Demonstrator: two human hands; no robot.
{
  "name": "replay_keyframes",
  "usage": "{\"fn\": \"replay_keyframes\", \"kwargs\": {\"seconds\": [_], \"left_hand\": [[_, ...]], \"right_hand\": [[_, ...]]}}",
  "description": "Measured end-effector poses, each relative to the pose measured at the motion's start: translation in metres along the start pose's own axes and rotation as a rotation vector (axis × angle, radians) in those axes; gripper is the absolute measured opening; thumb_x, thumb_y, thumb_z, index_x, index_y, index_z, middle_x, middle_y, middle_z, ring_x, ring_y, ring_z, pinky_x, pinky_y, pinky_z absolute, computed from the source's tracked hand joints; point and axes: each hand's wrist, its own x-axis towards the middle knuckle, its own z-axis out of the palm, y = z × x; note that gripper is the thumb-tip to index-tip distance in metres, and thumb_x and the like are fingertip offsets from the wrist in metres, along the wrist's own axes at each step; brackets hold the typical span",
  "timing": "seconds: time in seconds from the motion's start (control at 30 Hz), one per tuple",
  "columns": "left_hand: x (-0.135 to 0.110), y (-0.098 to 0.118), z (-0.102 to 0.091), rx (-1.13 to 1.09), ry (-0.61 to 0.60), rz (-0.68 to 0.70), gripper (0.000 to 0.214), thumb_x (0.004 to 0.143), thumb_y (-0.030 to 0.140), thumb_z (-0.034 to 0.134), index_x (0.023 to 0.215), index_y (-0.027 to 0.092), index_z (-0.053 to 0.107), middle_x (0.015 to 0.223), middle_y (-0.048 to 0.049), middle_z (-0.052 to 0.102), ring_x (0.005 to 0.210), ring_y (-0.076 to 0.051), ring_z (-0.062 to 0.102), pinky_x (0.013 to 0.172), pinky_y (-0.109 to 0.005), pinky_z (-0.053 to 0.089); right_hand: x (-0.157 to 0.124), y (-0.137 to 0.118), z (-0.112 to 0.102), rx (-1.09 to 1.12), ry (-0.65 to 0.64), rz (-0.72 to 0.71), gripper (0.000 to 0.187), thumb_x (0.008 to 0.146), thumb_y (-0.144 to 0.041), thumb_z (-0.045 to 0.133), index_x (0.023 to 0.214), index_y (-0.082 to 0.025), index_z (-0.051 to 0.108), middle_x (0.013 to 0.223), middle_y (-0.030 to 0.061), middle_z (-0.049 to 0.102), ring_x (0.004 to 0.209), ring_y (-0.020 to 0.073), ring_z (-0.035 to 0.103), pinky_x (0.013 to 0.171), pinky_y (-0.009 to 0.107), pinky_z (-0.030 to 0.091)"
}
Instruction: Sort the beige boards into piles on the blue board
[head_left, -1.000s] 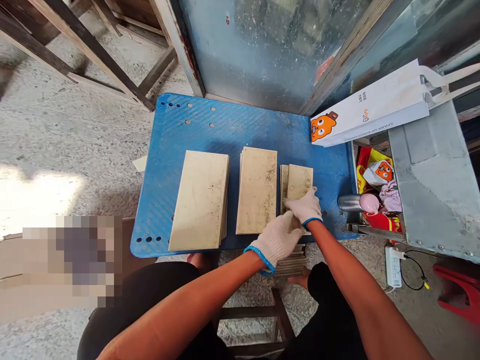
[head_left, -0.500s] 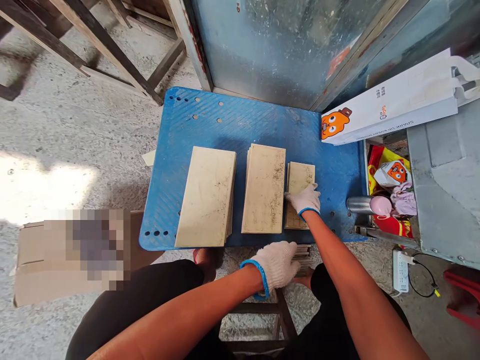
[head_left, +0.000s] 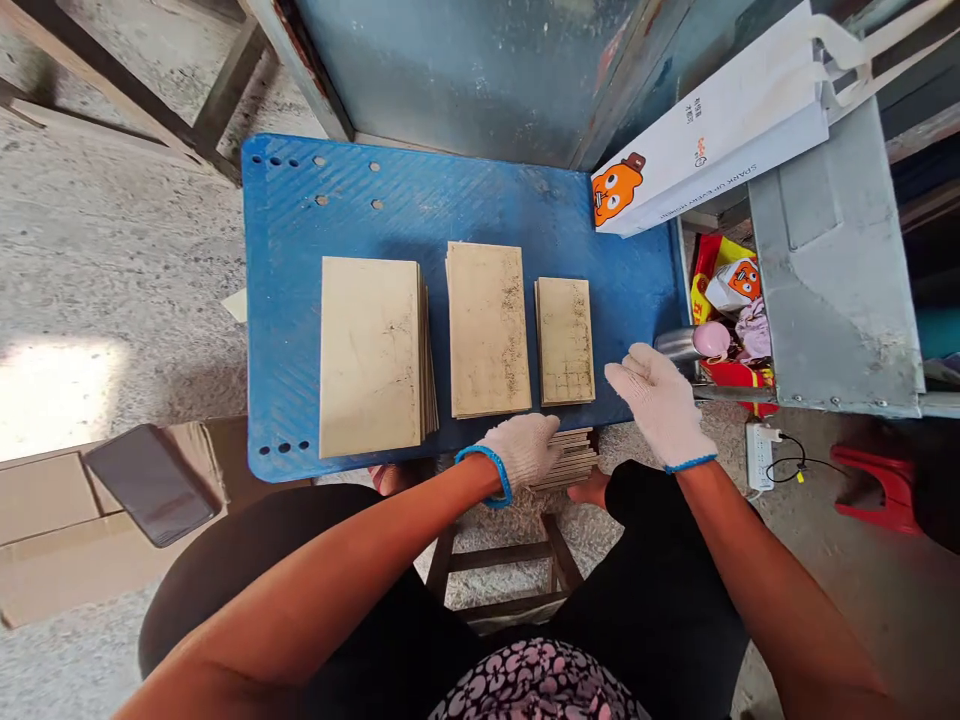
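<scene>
Beyond, the bag (head_left: 720, 130) reads "SPARK"; left hand (head_left: 521, 452) touches tiles (head_left: 576, 458).

Sunlit concrete floor (head_left: 112, 250), grey metal panel (head_left: 465, 70) behind, wooden frame (head_left: 225, 85) left.

white paper bag (head_left: 705, 130) – back right | phone (head_left: 150, 485) – on cardboard box (head_left: 45, 540)

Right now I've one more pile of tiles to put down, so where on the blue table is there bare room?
Widest: the far strip of the blue table, between the three piles and the metal wall. A smaller patch lies between the small pile, the white bag and the right hand. Gaps between piles are too tight.
</scene>
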Motion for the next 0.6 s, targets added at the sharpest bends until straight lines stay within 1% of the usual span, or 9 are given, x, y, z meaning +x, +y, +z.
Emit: {"fn": "replay_keyframes", "kwargs": {"seconds": [0.03, 0.1, 0.2, 0.27, 0.33, 0.37, 0.5, 0.57, 0.6], "left_hand": [[0.000, -0.001, 0.002, 0.020, 0.001, -0.006, 0.040, 0.086, 0.036, 0.046, 0.121, 0.023, 0.060, 0.116, -0.0141, 0.065, 0.102, -0.034, 0.065, 0.078, -0.042, 0.051], [-0.001, -0.004, 0.010, 0.070, 0.002, -0.017, 0.038, 0.086, 0.035, 0.046, 0.118, 0.023, 0.062, 0.114, -0.0142, 0.066, 0.100, -0.034, 0.065, 0.078, -0.042, 0.051], [-0.003, -0.009, 0.029, 0.099, -0.013, -0.051, 0.035, 0.087, 0.033, 0.045, 0.113, 0.020, 0.065, 0.110, -0.0156, 0.068, 0.100, -0.033, 0.066, 0.080, -0.040, 0.051], [-0.003, -0.012, 0.046, 0.067, -0.061, -0.106, 0.035, 0.088, 0.031, 0.045, 0.111, 0.018, 0.067, 0.109, -0.0174, 0.069, 0.101, -0.032, 0.066, 0.082, -0.039, 0.050], [-0.005, -0.012, 0.066, 0.028, -0.132, -0.165, 0.033, 0.086, 0.027, 0.049, 0.108, 0.015, 0.070, 0.111, -0.0191, 0.070, 0.104, -0.033, 0.066, 0.085, -0.037, 0.049], [-0.006, -0.012, 0.076, -0.001, -0.137, -0.211, 0.032, 0.086, 0.026, 0.050, 0.105, 0.014, 0.072, 0.111, -0.0197, 0.070, 0.106, -0.033, 0.065, 0.086, -0.037, 0.048], [-0.012, -0.002, 0.112, -0.019, -0.106, -0.288, 0.031, 0.088, 0.023, 0.047, 0.103, 0.016, 0.073, 0.109, -0.0162, 0.072, 0.106, -0.028, 0.066, 0.086, -0.030, 0.047], [-0.013, 0.006, 0.125, -0.041, -0.075, -0.307, 0.032, 0.087, 0.021, 0.046, 0.105, 0.017, 0.073, 0.109, -0.0145, 0.072, 0.107, -0.026, 0.066, 0.085, -0.027, 0.046], [-0.012, 0.009, 0.130, -0.055, -0.056, -0.316, 0.033, 0.088, 0.021, 0.046, 0.106, 0.016, 0.072, 0.110, -0.0145, 0.072, 0.107, -0.025, 0.066, 0.084, -0.027, 0.046]], "right_hand": [[-0.012, 0.006, -0.005, 0.012, -0.002, 0.011, 0.063, 0.085, -0.048, 0.058, 0.138, -0.015, 0.047, 0.127, 0.0115, 0.061, 0.113, 0.0221, 0.058, 0.094, 0.035, 0.047], [-0.032, 0.016, -0.012, -0.078, -0.038, 0.059, 0.053, 0.086, -0.045, 0.056, 0.132, -0.020, 0.053, 0.122, 0.0086, 0.064, 0.111, 0.0218, 0.060, 0.092, 0.033, 0.046], [-0.056, 0.031, -0.016, -0.383, -0.212, 0.110, 0.033, 0.089, -0.043, 0.049, 0.114, -0.027, 0.062, 0.108, 0.0047, 0.069, 0.101, 0.0241, 0.062, 0.086, 0.035, 0.046], [-0.067, 0.043, -0.012, -0.543, -0.332, 0.111, 0.029, 0.092, -0.040, 0.042, 0.107, -0.027, 0.063, 0.104, 0.0058, 0.069, 0.095, 0.0258, 0.063, 0.080, 0.036, 0.046], [-0.074, 0.057, -0.005, -0.634, -0.417, 0.103, 0.030, 0.094, -0.037, 0.037, 0.108, -0.026, 0.062, 0.107, 0.0079, 0.068, 0.095, 0.0270, 0.064, 0.076, 0.037, 0.046], [-0.076, 0.065, 0.000, -0.663, -0.461, 0.095, 0.030, 0.095, -0.034, 0.037, 0.109, -0.025, 0.062, 0.110, 0.0093, 0.068, 0.097, 0.0274, 0.064, 0.076, 0.037, 0.046], [-0.073, 0.093, 0.019, -0.710, -0.626, 0.077, 0.022, 0.090, -0.023, 0.050, 0.100, -0.018, 0.070, 0.108, 0.0157, 0.069, 0.102, 0.0291, 0.064, 0.081, 0.037, 0.047], [-0.069, 0.102, 0.025, -0.709, -0.644, 0.084, 0.015, 0.086, -0.019, 0.060, 0.095, -0.015, 0.072, 0.105, 0.0176, 0.069, 0.102, 0.0294, 0.064, 0.083, 0.037, 0.048], [-0.067, 0.106, 0.028, -0.710, -0.648, 0.086, 0.016, 0.086, -0.020, 0.063, 0.098, -0.014, 0.071, 0.105, 0.0167, 0.068, 0.102, 0.0284, 0.064, 0.085, 0.038, 0.049]]}}
